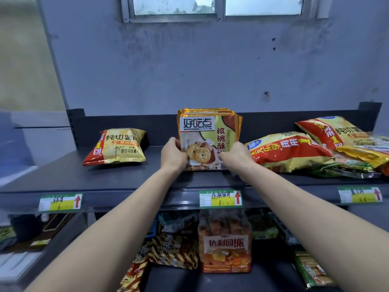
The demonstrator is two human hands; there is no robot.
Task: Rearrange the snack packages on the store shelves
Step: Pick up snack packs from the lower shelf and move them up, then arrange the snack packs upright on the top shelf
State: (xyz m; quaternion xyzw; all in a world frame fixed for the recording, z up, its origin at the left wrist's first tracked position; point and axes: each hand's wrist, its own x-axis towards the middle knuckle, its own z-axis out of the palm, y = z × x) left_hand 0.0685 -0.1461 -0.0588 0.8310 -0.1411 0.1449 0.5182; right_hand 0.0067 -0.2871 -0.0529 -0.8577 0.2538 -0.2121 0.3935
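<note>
Kid: What do the cookie packs (208,142) look like?
Friend: They are shiny gold and orange. They have big letters on top and round cookies drawn at the bottom. A few packs stand up one behind the other, like a little row, with the front facing us.
Kid: Where are they?
Friend: In the middle of the top shelf (147,180), right above a green and yellow price tag (220,198). One chip bag (117,147) lies off to the left. A pile of chip bags (294,152) lies just beside them on the right.
Kid: Who holds them?
Friend: Two hands. The left hand (173,153) wraps its fingers round the left edge, low down. The right hand (235,154) curls on the right edge, low down too. Both squeeze the packs from the sides — fingers bent, not flat.
Kid: Are the packs up in the air?
Friend: I cannot tell — the bottom looks like it sits on the shelf.
</note>
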